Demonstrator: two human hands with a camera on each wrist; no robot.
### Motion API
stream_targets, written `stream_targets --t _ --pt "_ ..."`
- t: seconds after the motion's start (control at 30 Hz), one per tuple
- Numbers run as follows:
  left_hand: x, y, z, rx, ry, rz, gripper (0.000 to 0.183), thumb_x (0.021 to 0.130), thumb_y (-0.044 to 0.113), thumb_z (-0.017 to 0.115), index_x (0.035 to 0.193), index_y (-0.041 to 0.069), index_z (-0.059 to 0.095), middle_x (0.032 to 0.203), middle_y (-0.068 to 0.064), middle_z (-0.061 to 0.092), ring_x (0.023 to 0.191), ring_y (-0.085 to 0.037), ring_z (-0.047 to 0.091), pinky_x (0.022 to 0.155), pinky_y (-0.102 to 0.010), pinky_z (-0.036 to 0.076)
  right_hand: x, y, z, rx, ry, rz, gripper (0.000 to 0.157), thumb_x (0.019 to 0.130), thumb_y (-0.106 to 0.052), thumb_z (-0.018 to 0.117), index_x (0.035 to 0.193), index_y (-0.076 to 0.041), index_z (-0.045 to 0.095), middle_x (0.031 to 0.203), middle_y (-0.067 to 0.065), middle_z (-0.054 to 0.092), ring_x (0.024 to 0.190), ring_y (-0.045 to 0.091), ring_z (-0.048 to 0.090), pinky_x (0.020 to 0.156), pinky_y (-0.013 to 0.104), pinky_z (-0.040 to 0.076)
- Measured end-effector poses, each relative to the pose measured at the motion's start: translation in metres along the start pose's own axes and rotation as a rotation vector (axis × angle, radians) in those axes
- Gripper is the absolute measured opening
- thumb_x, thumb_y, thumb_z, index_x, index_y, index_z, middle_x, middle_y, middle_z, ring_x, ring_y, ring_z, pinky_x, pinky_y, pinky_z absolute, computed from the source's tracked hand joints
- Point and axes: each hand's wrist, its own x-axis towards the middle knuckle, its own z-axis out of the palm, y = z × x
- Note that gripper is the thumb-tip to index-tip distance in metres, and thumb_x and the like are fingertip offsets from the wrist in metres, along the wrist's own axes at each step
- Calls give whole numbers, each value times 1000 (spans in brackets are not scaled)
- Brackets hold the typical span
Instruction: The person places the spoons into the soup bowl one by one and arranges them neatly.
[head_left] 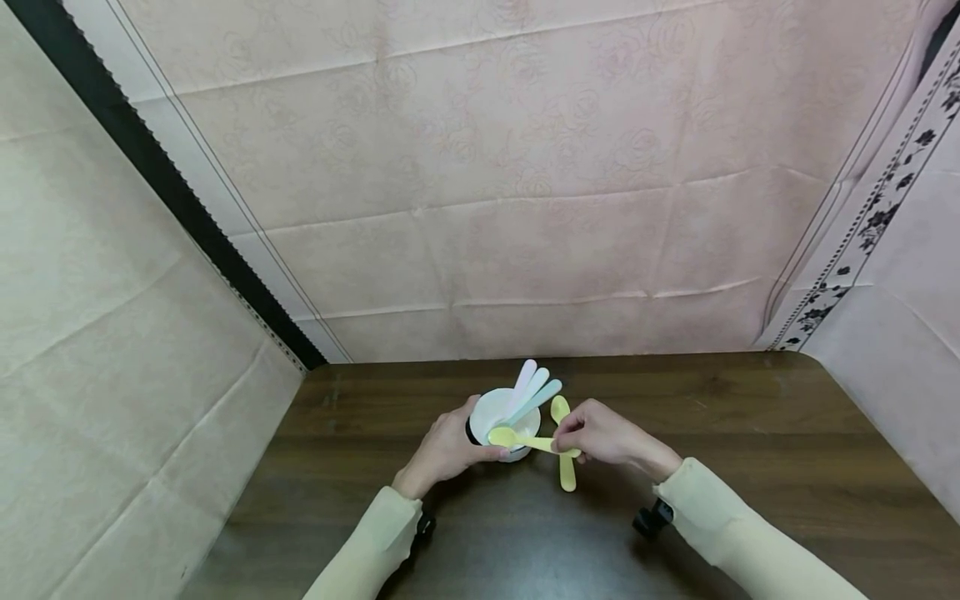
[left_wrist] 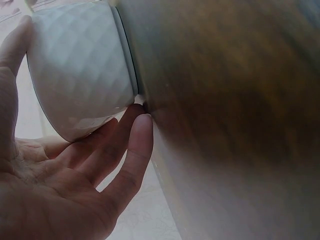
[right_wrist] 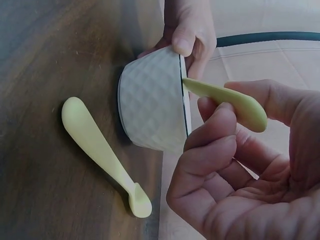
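A white bowl (head_left: pixel 489 408) with a diamond-patterned wall (right_wrist: pixel 152 100) and a dark rim line stands on the table. My left hand (head_left: pixel 447 447) grips it from the left side, thumb near the rim and fingers curved round its wall. Three spoons lean in the bowl: a lilac spoon (head_left: pixel 523 380), a pale mint spoon (head_left: pixel 535 385) and a blue-green spoon (head_left: pixel 543 395). Between thumb and fingers, my right hand (head_left: pixel 609 433) pinches a yellow spoon (right_wrist: pixel 222 100) by its handle, its head over the bowl's near rim. A second yellow spoon (right_wrist: pixel 97 142) lies on the table beneath that hand.
The dark wooden table (head_left: pixel 720 425) extends on both sides of the bowl. Pale patterned cloth (head_left: pixel 540 217) hangs behind it and at the left and right. A black strip (head_left: pixel 187 208) runs down the left corner.
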Motion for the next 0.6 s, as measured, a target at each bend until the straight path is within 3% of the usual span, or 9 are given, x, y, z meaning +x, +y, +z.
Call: stream_targets --t 0.27,0.6 --pt "-1 0 0 -1 -4 -4 92 81 55 94 154 16 54 127 -2 74 100 -16 65 91 -39 54 14 2 -1 -4 31 56 16 95 -9 76 98 5 82 78 -3 68 59 8 53 57 21 43" --pt "-1 -1 -1 -2 -11 -10 95 81 58 94 155 15 52 123 -2 74 92 -15 65 86 -36 55 26 3 0 -21 186 179 17 95 -18 81 95 -1 82 64 -1 60 59 10 53 57 24 39"
